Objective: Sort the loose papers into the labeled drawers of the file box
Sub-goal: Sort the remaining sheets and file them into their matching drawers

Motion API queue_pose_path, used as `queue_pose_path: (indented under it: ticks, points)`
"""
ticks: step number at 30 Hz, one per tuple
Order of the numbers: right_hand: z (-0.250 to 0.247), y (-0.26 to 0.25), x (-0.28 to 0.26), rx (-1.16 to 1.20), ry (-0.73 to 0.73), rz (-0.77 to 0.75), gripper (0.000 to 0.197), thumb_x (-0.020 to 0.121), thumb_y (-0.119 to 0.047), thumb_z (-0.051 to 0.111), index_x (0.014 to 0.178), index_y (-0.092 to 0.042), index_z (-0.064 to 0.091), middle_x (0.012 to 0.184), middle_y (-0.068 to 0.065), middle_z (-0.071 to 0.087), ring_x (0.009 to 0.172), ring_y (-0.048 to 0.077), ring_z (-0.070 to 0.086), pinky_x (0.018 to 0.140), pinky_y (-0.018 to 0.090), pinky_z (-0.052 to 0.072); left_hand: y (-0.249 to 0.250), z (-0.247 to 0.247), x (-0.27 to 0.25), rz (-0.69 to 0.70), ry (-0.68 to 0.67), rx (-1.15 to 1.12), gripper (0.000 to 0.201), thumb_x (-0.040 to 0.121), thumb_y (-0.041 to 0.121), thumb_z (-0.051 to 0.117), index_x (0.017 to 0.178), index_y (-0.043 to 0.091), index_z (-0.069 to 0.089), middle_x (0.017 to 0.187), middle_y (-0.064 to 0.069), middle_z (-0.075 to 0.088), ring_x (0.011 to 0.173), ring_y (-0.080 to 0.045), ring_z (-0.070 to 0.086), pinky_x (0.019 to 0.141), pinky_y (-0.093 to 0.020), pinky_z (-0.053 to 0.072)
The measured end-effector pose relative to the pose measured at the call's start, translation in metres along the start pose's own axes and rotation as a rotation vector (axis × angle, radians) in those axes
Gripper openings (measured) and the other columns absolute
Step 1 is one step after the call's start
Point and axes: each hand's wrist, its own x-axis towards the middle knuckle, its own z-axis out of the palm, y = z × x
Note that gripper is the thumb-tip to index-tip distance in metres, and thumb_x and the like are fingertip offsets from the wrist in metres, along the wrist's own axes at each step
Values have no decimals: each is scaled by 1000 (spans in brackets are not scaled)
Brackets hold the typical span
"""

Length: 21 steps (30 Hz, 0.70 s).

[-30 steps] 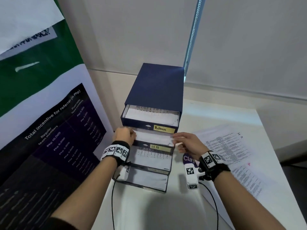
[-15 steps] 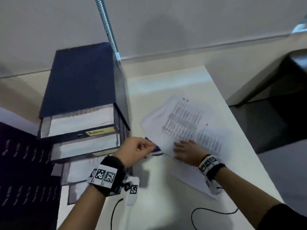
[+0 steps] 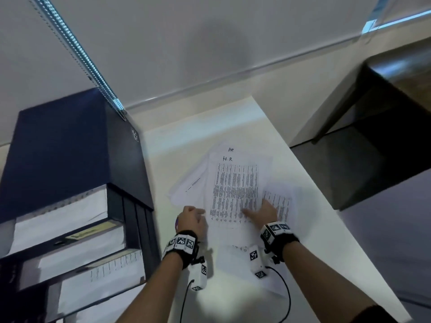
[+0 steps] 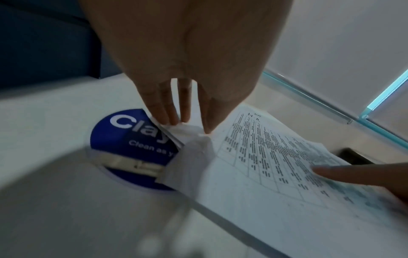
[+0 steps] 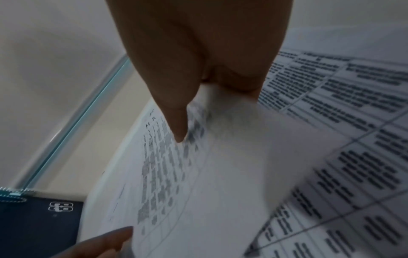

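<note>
Partly, the left hand [image 4: 187,52] hides the sticker [image 4: 128,139].

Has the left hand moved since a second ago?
Yes. The left hand left the file box drawers, going rightward, and now pinches the HR sheet corner.

Place: we take this for an office.
Evidence: beside the navy file box [image 3: 70,155] we see printed sheets [image 3: 235,194] marked "HR" on a white desk [image 3: 326,241].
</note>
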Motion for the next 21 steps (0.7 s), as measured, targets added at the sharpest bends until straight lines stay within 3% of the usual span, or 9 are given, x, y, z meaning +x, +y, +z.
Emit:
queue_pose_path:
  ticks: [3, 6, 9, 12, 14, 16, 17, 19, 21]
  points:
    - [3, 3, 7, 55, 31, -19, 55, 71, -32, 85, 113, -5, 63, 112, 8, 69, 98, 25, 65, 90, 38, 55, -1, 11, 2, 22, -21, -144, 19, 79, 19, 53, 76, 35, 62, 116, -2, 61, 105, -20, 64, 97, -31, 50]
    - [-5, 14, 10, 96, -81, -54, 53, 65, -39, 85, 104, -8, 67, 101, 6, 72, 90, 23, 68, 85, 43, 59, 5, 8, 2, -23, 32, -302, 22, 78, 27, 64, 99, 33, 67, 125, -6, 55, 114, -25, 61, 101, -45, 50]
    - [-27, 20, 2, 88, -320, -2, 46, 75, -29, 82, 111, -8, 64, 102, 4, 71, 92, 22, 68, 87, 41, 56, 10, 1, 2, -93, 77, -319, 44, 91, 19, 64, 133, 11, 55, 138, -10, 47, 125, -27, 51, 107, -38, 43]
    - [-44, 31, 0, -74, -413, 19, 53, 71, -36, 84, 112, -12, 60, 104, 4, 70, 94, 22, 67, 89, 40, 54, 7, 4, -4, -127, 88, -342, 52, 88, 26, 69, 135, 14, 52, 117, -6, 59, 97, -15, 60, 78, -19, 48]
    - [-48, 33, -5, -162, -466, 8, 54, 70, -36, 85, 113, -13, 62, 103, 3, 71, 93, 21, 68, 92, 41, 54, 6, 11, -6, -154, 54, -363, 55, 86, 30, 72, 135, 14, 52, 104, -4, 63, 89, -16, 60, 78, -20, 45]
    - [-49, 33, -11, -230, -527, 11, 50, 71, -33, 84, 113, -15, 62, 103, 1, 71, 93, 20, 67, 93, 38, 54, 8, 15, -9, -176, 11, -342, 47, 85, 32, 73, 126, 14, 58, 96, -4, 64, 91, -21, 60, 87, -28, 48]
    - [-49, 33, -16, -265, -547, 7, 51, 72, -32, 84, 114, -17, 62, 104, 0, 71, 94, 20, 67, 93, 37, 53, 11, 15, -11, -180, 9, -304, 33, 84, 32, 75, 111, 15, 65, 88, -4, 63, 84, -22, 60, 87, -32, 52]
    - [-46, 37, -21, -315, -556, -8, 59, 68, -34, 85, 120, -20, 61, 108, -2, 70, 98, 21, 66, 96, 38, 51, 13, 18, -14, -187, 27, -265, 27, 78, 33, 79, 76, 13, 62, 69, -4, 57, 63, -19, 54, 71, -38, 58]
    - [-45, 38, -28, -391, -558, 3, 61, 66, -38, 85, 119, -20, 62, 110, -1, 70, 103, 23, 65, 97, 39, 50, 17, 18, -21, -173, -6, -230, 39, 78, 34, 80, 67, 9, 51, 60, -3, 45, 53, -17, 42, 53, -29, 45]
